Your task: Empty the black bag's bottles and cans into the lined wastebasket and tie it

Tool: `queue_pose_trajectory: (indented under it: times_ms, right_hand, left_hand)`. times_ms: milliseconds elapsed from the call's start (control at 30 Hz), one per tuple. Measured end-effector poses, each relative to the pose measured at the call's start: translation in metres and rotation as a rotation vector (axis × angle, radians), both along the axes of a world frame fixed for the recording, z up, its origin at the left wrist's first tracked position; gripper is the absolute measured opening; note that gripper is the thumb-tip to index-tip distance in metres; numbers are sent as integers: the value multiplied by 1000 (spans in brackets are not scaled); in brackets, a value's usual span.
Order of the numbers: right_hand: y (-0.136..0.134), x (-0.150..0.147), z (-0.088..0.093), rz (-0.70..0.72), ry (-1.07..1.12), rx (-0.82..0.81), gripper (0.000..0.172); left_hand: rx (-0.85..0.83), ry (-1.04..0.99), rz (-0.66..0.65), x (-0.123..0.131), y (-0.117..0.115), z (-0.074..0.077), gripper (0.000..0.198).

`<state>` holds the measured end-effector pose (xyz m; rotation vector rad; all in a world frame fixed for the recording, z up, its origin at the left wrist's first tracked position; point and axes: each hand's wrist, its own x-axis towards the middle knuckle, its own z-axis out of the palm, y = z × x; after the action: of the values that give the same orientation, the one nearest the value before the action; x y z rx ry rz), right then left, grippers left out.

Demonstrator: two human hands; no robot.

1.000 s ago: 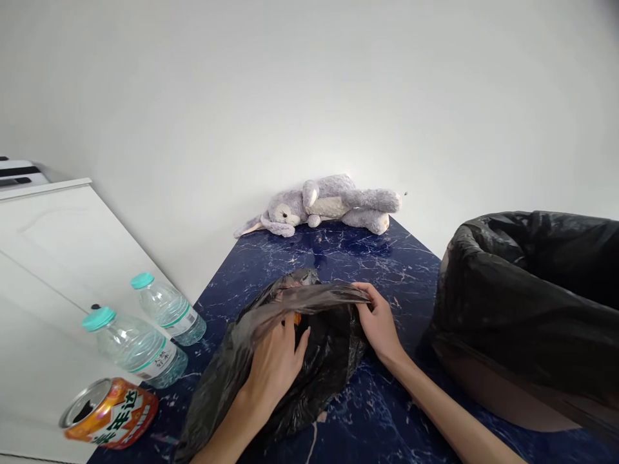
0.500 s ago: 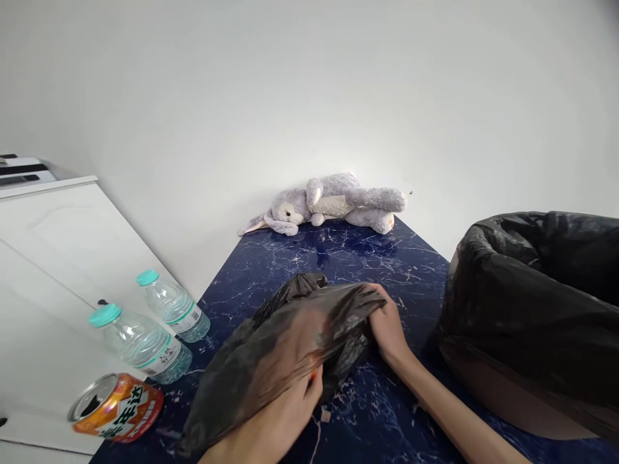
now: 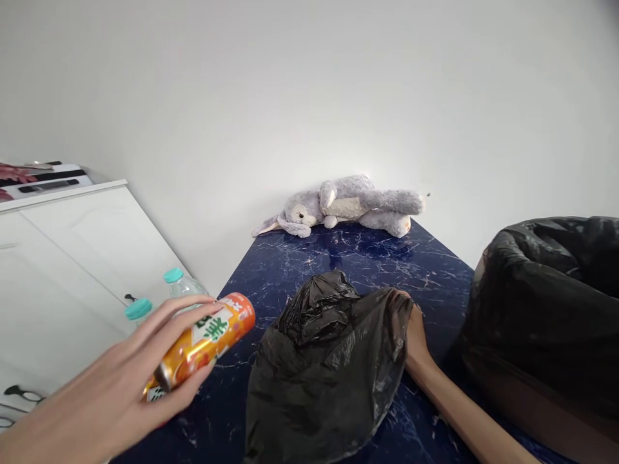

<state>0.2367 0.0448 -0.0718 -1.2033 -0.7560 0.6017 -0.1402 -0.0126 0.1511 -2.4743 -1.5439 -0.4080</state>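
Left hand (image 3: pixel 111 393) grips orange can (image 3: pixel 206 341) at 9 o'clock of black bag (image 3: pixel 329 367). Right hand (image 3: pixel 416 335) apparently clutches bag rim. Next: bag mouth opened toward can.

A grey plush rabbit (image 3: pixel 345 206) lies at the far end of the blue marbled counter (image 3: pixel 338 258), against the wall. Two teal-capped water bottles (image 3: pixel 167 293) sit beside a white cabinet (image 3: pixel 72 258). A black-lined bin (image 3: pixel 551 309) stands right.
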Motion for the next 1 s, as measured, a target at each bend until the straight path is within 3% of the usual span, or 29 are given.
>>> queue_pose_trajectory:
  times_ms: [100,267,500,733,1000]
  right_hand:
    - [-1,-2,1,17,18,-4,31]
    - [0,-1,0,51,56,-37,39]
    - [2,-2,-6,107,118,-43,46]
    - [1,-2,-5,131,141,-60,46]
    - [0,-4,-3,151,132,-64,45]
  left_hand:
    - [-137,142,-10,-11,37,10,55]
    - [-363,243,-54,-24,85,-9,61]
    - [-596,339,-72,-26,122,-12,66]
    - [-590,384,-119,-25,133,-11,59]
    - [-428,472,-158,-38,149,-20,54]
